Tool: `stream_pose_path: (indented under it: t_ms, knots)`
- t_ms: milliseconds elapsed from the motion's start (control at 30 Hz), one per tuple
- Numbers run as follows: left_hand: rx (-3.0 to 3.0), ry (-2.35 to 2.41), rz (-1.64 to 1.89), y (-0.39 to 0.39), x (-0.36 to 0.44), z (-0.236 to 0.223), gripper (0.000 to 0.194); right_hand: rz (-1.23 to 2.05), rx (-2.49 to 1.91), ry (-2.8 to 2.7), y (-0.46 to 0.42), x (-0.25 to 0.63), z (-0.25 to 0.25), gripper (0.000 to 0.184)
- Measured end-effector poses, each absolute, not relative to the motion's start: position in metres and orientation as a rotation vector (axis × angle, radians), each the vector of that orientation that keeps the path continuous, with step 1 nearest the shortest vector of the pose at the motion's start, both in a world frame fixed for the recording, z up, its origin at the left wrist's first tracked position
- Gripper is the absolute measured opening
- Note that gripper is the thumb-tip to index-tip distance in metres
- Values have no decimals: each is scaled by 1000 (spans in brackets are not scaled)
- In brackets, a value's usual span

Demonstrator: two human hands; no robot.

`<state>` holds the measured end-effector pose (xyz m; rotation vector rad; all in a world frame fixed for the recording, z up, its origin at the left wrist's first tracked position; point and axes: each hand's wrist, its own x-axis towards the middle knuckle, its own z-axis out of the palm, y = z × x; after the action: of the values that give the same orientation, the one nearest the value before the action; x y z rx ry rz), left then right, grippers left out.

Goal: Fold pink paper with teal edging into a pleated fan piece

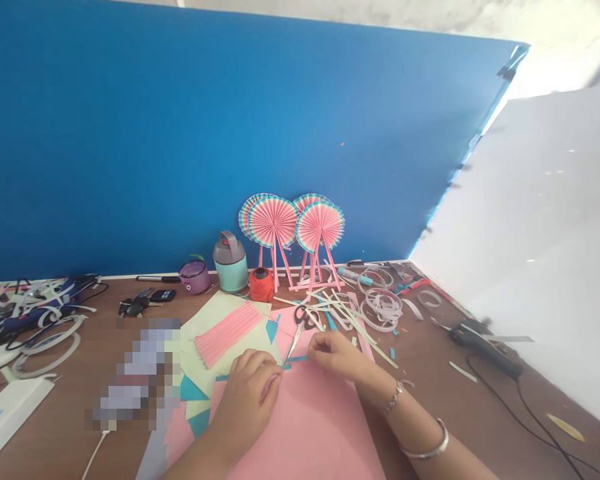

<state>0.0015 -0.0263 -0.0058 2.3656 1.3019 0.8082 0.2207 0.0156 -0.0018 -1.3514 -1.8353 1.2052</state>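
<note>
A large pink sheet of paper (310, 427) lies in front of me, with thin blue paper strips (296, 360) along its far edge. My left hand (250, 390) rests on the sheet's left part, fingers curled and thumb drawn in; its fingertips are beside the blue edge. At the far right corner, my right hand (335, 357) has thumb and forefinger pinched together close to the strip's end. Whatever either hand holds is too small or hidden to make out. Scissors (300, 327) with dark handles lie just beyond, between the hands. A pleated pink paper piece (229, 333) sits on pale green paper (195, 367).
Pink pleated paper wheels (274, 222) on stands rise at the back, near a teal pot (231, 267), red thread spool (261, 285) and purple cup (194, 277). Paper strips and tape coils (380, 307) clutter the right. A corded black tool (487, 350) and power strip (13, 417) flank me.
</note>
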Motion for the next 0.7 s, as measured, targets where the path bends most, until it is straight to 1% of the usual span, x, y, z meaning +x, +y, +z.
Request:
stream_pose_path:
  t_ms: [100, 200, 500, 700]
  knots:
    - [2441, 1208, 718, -29, 4, -7, 28, 1314, -1475, -1784, 20, 227, -8, 10]
    - [2464, 1166, 660, -29, 6, -11, 30, 1383, -1535, -1713, 22, 230, -10, 13]
    - [2537, 1164, 575, -29, 5, -15, 26, 1470, -1557, -1611, 25, 230, -11, 17]
    - [2614, 1197, 459, -31, 6, -14, 21, 1504, -1609, -1510, 23, 226, -9, 18]
